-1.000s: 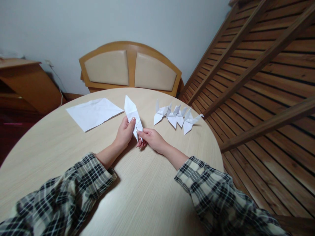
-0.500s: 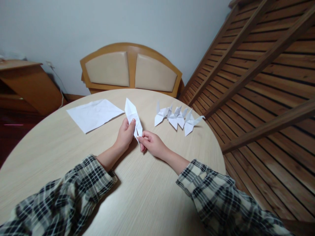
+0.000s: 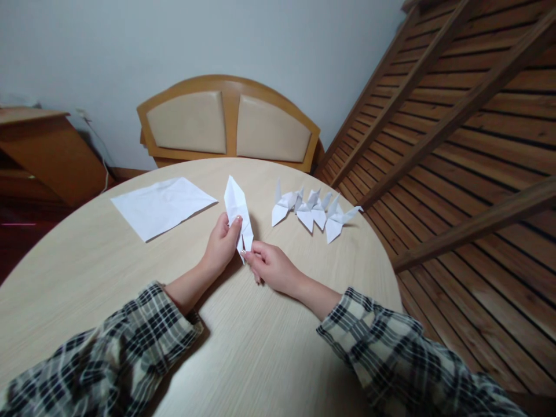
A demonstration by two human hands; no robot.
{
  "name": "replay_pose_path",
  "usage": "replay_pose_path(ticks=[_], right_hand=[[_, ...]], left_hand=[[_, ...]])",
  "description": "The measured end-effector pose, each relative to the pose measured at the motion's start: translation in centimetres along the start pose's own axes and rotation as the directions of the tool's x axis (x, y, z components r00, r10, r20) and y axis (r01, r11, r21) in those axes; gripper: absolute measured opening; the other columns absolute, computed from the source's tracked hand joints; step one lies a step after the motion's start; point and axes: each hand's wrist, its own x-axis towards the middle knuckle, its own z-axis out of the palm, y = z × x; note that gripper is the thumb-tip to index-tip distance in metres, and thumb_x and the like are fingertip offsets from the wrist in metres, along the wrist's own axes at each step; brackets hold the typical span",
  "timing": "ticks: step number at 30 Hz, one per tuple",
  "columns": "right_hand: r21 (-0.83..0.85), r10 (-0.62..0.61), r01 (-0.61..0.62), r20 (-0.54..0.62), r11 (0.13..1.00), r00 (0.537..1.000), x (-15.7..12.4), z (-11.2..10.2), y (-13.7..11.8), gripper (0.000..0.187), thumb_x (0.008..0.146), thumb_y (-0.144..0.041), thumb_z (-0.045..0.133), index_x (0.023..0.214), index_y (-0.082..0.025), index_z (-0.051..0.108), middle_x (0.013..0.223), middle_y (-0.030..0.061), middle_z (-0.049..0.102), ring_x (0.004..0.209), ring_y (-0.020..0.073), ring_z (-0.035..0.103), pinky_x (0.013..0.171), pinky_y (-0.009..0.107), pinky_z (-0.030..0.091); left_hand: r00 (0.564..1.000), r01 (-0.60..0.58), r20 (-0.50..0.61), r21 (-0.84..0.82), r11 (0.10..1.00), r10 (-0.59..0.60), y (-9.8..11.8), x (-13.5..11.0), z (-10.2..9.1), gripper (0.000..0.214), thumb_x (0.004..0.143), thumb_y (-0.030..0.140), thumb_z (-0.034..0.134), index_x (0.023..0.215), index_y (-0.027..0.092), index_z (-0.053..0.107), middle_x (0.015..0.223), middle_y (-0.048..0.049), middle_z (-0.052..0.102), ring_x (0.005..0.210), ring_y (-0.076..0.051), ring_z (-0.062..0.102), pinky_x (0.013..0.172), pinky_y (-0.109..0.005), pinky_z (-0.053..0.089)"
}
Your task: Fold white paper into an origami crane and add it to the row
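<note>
A long, pointed piece of folded white paper (image 3: 237,205) lies near the middle of the round table (image 3: 108,272), its tip aimed away from me. My left hand (image 3: 222,243) grips its left side, thumb pressed on top. My right hand (image 3: 271,267) pinches its near, narrow end between thumb and forefinger. Both wrists rest on the table, in plaid sleeves.
A flat white paper sheet (image 3: 161,205) lies to the left. Three folded paper cranes (image 3: 313,209) stand in a row to the right, close to the table's edge. A wooden chair (image 3: 228,124) stands behind the table, a cabinet (image 3: 43,150) at left, slatted wood (image 3: 456,145) at right.
My right hand has slid a little toward me along the paper's near end, and the paper has turned slightly more upright. My left hand keeps its grip.
</note>
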Motion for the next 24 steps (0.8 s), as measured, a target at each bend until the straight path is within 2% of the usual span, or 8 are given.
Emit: replay_pose_path(ticks=[5, 9, 11, 15, 19, 24], right_hand=[[0.173, 0.071, -0.062, -0.048, 0.983, 0.996, 0.3, -0.2, 0.0, 0.038, 0.090, -0.049, 0.050, 0.067, -0.019, 0.047, 0.050, -0.0043, 0.053, 0.043, 0.0078, 0.051, 0.043, 0.019, 0.041], [0.316, 0.230, -0.185, -0.112, 0.930, 0.967, 0.9, -0.7, 0.1, 0.042, 0.088, -0.059, 0.048, 0.072, -0.020, 0.045, 0.050, -0.0048, 0.054, 0.038, 0.0080, 0.050, 0.037, 0.018, 0.040], [0.357, 0.272, -0.207, -0.143, 0.911, 0.952, 1.0, -0.9, 0.1, 0.042, 0.087, -0.061, 0.048, 0.075, -0.021, 0.046, 0.049, -0.0056, 0.053, 0.037, 0.0081, 0.049, 0.034, 0.017, 0.038], [0.368, 0.216, -0.136, -0.185, 0.920, 0.959, 1.0, -1.3, 0.3, 0.042, 0.086, -0.060, 0.051, 0.073, -0.020, 0.047, 0.046, -0.0078, 0.047, 0.035, 0.0065, 0.043, 0.032, 0.016, 0.031], [0.350, 0.127, -0.050, -0.201, 0.936, 0.971, 0.9, -1.5, 0.2, 0.040, 0.086, -0.056, 0.052, 0.070, -0.020, 0.047, 0.044, -0.0090, 0.040, 0.036, 0.0058, 0.035, 0.033, 0.018, 0.024], [0.403, 0.054, 0.040, -0.219, 0.915, 0.974, 1.1, -1.5, 0.3, 0.040, 0.083, -0.057, 0.055, 0.072, -0.020, 0.048, 0.046, -0.0096, 0.037, 0.039, 0.0064, 0.031, 0.038, 0.021, 0.021]], left_hand=[[0.996, 0.026, 0.084, -0.045, 0.999, -0.023, 0.5, -0.4, 0.0, 0.027, 0.084, 0.043, 0.059, 0.088, 0.017, 0.053, 0.062, 0.0061, 0.049, 0.050, -0.009, 0.044, 0.046, -0.021, 0.036], [0.968, 0.081, 0.242, -0.067, 0.994, -0.063, 0.8, -0.9, 0.2, 0.032, 0.081, 0.048, 0.063, 0.086, 0.018, 0.051, 0.062, 0.0057, 0.055, 0.048, -0.010, 0.049, 0.045, -0.021, 0.039], [0.950, 0.079, 0.307, -0.054, 0.995, -0.059, 1.0, -1.1, 0.3, 0.034, 0.081, 0.049, 0.064, 0.085, 0.017, 0.053, 0.062, 0.0045, 0.057, 0.050, -0.011, 0.053, 0.047, -0.022, 0.042], [0.939, 0.048, 0.341, -0.025, 0.999, -0.037, 1.4, -1.2, 0.5, 0.034, 0.081, 0.049, 0.064, 0.083, 0.015, 0.058, 0.064, 0.0026, 0.061, 0.055, -0.012, 0.056, 0.050, -0.022, 0.044], [0.900, 0.126, 0.431, -0.116, 0.985, -0.064, 1.8, -1.4, 0.7, 0.033, 0.081, 0.049, 0.064, 0.084, 0.016, 0.060, 0.062, 0.0016, 0.064, 0.055, -0.014, 0.060, 0.052, -0.024, 0.048], [0.851, 0.231, 0.514, -0.188, 0.955, -0.105, 1.6, -1.7, 0.7, 0.029, 0.085, 0.043, 0.063, 0.087, 0.015, 0.063, 0.068, -0.0019, 0.070, 0.061, -0.016, 0.065, 0.060, -0.026, 0.052]])
